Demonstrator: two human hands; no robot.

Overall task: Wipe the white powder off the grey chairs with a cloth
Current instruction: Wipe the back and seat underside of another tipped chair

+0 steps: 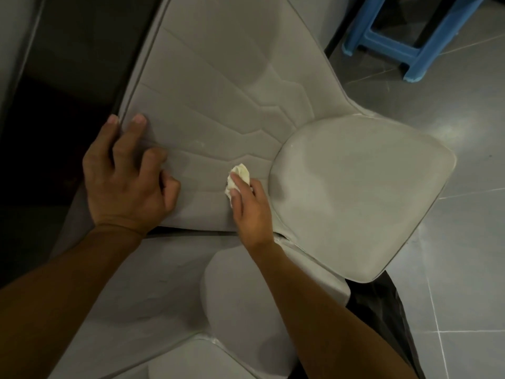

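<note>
Grey chair's quilted backrest [218, 91] fills the centre, its seat [355, 192] adjoining at right; bare tiled floor [464, 242] lies beyond the seat's right edge. A second grey chair [164, 283] abuts below. Blue stool [410, 47], top right corner. Left hand [128, 184], fingers spread, presses the backrest's left edge. Right hand [251, 214] pinches the crumpled cloth [240, 173] against the backrest beside the seat junction.

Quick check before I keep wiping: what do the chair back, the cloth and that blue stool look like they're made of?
The chair back looks like padded faux leather or smooth fabric, matte grey, with stitched seam lines pressed into it; I cannot tell which. The cloth looks like soft cream fabric or tissue, crumpled and bunched in the right hand. The blue stool looks like moulded plastic, slightly glossy.
</note>
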